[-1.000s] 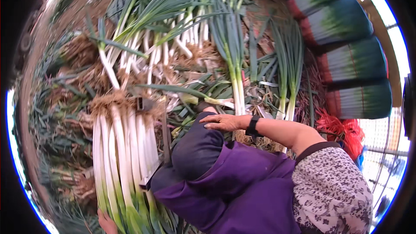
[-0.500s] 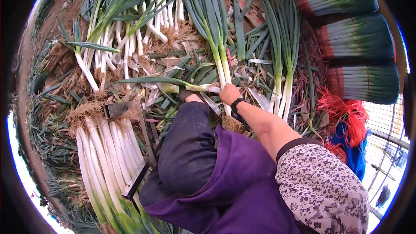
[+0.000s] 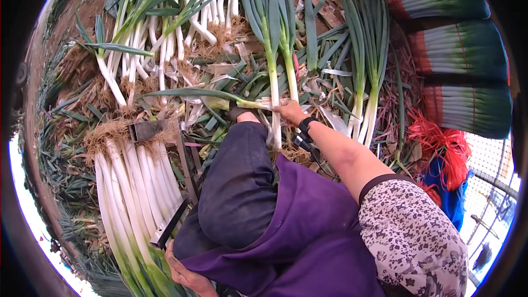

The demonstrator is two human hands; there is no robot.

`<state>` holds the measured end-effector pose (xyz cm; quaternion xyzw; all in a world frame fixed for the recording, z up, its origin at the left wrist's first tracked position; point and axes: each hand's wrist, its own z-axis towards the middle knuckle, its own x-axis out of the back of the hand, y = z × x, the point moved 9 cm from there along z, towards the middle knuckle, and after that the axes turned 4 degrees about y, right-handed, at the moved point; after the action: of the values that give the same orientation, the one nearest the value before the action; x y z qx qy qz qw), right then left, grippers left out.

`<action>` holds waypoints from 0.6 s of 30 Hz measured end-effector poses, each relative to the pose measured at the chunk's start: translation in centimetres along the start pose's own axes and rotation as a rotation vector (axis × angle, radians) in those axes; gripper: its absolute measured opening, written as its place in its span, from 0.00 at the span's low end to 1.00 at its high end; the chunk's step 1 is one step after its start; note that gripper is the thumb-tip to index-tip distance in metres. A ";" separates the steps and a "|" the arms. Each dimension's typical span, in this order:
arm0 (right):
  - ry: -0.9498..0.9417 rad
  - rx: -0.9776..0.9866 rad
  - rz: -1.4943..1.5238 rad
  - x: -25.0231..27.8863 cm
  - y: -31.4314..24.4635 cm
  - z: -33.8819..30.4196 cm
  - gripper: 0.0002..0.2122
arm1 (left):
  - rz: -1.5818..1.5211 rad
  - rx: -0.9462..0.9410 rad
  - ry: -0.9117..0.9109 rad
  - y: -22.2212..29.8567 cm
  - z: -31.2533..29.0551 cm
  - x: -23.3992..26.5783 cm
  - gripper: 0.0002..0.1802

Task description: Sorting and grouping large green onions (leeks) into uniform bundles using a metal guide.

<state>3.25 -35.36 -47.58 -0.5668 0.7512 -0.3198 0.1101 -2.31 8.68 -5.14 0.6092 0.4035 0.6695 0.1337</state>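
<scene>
Leaf-littered ground (image 3: 65, 165), right hand (image 3: 291, 114) with its grip clenched around leeks (image 3: 273, 83) just beyond the leg (image 3: 234, 187), left hand (image 3: 188, 276) by a bundle (image 3: 125, 203), its grip impossible to tell.

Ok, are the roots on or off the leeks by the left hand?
On, for those in view: a shaggy brown fringe of roots shows at the white ends of the leeks.
</scene>
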 end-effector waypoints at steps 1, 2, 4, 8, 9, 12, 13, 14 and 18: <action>0.025 0.109 -0.190 -0.3 -0.9 -0.4 0.16 | -0.045 0.041 -0.022 0.0 0.3 -0.4 0.28; 0.082 0.178 -0.251 -0.6 -0.9 -0.2 0.18 | -0.039 0.046 -0.017 -0.1 0.5 -0.4 0.28; 0.180 0.234 -0.347 -0.7 -0.9 0.1 0.19 | -0.001 -0.039 -0.061 0.3 0.6 -1.1 0.29; 0.143 0.291 -0.107 1.8 -3.5 -1.0 0.17 | -0.070 0.002 -0.033 0.0 1.2 -1.8 0.28; 0.091 0.018 0.180 2.8 -1.8 -0.7 0.16 | -0.078 -0.027 -0.038 0.3 1.5 -1.9 0.27; 0.007 0.124 0.145 9.8 -4.4 -2.5 0.13 | 0.019 -0.162 -0.096 2.1 2.8 -2.2 0.21; -0.012 0.114 0.127 11.7 -5.3 -4.5 0.11 | 0.156 -0.239 -0.131 2.7 3.1 -2.5 0.18; 0.041 0.230 0.048 14.5 -6.0 -5.4 0.10 | 0.165 -0.228 -0.073 3.5 3.8 -2.5 0.12; 0.083 0.419 -0.108 19.9 -10.3 -18.2 0.13 | -0.120 -0.348 -0.021 13.5 5.1 -3.1 0.12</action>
<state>-4.96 -48.84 -23.32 -0.5574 0.6408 -0.4973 0.1773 7.30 -0.09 1.78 0.5587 0.3160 0.7135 0.2810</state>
